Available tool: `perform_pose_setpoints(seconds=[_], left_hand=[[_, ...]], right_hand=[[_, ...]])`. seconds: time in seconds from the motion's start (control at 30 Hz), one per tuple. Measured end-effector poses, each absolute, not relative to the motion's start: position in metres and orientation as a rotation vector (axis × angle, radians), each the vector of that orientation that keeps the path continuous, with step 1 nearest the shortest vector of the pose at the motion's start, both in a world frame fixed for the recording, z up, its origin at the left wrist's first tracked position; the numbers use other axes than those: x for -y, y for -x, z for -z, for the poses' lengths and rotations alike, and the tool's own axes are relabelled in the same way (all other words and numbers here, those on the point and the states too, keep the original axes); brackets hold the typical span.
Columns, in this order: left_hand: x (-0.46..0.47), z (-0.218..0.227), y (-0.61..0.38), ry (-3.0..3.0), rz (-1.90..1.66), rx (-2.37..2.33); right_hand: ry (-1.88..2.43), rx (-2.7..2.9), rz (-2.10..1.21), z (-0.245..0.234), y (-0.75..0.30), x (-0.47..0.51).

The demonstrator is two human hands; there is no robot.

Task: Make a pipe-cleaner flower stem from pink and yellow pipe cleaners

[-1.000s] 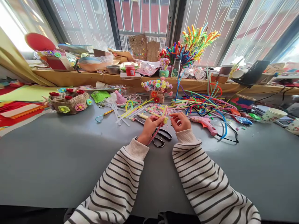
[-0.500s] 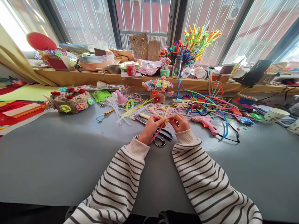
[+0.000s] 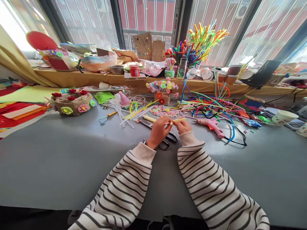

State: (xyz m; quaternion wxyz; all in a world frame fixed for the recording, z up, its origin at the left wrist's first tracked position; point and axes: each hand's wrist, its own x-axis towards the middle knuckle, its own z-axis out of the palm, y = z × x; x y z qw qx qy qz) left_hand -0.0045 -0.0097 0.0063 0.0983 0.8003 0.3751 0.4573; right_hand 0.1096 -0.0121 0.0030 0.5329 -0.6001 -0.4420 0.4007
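My left hand (image 3: 158,131) is closed in a pinch, its back turned up. Beside it, my right hand (image 3: 183,126) is also closed, the fingertips nearly meeting the left ones. Between them they hold a pale yellow pipe cleaner (image 3: 180,119), which sticks out to the right over my right fingers. A bit of pink shows at the left fingertips, mostly covered by the fingers. Black-handled scissors (image 3: 165,146) lie on the table beneath my hands, partly hidden by the left one.
Behind my hands are small pastel pieces (image 3: 165,111) and a flower-filled basket (image 3: 162,98). A pink glue gun (image 3: 213,126) lies to the right, before a heap of pipe cleaners (image 3: 211,103). Leftward are a woven basket (image 3: 72,103), an orange-and-blue tool (image 3: 107,117) and clear sticks (image 3: 124,119).
The yellow pipe cleaner has swung from pointing up to pointing right. My left hand has rolled over and moved slightly right. The pink strands that hung below it are now out of sight.
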Motion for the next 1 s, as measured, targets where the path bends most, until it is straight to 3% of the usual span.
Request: perform_pose_setpoints(seconds=[0.1, 0.37, 0.63, 1.0], left_hand=[[0.010, -0.007, 0.004, -2.403, -1.314, -1.067], [0.007, -0.005, 0.003, -1.689, -1.263, -0.902], [0.014, -0.012, 0.003, -1.587, -1.233, -0.843], [0.003, -0.004, 0.008, -1.330, -1.142, -0.754]], right_hand=[[1.397, 0.841, -1.368, -0.006, -0.112, 0.009], [1.101, 0.856, -1.691, -0.012, -0.126, 0.012], [0.998, 0.962, -1.619, -0.003, -0.130, 0.013], [0.793, 0.739, -1.852, -0.004, -0.121, 0.020]])
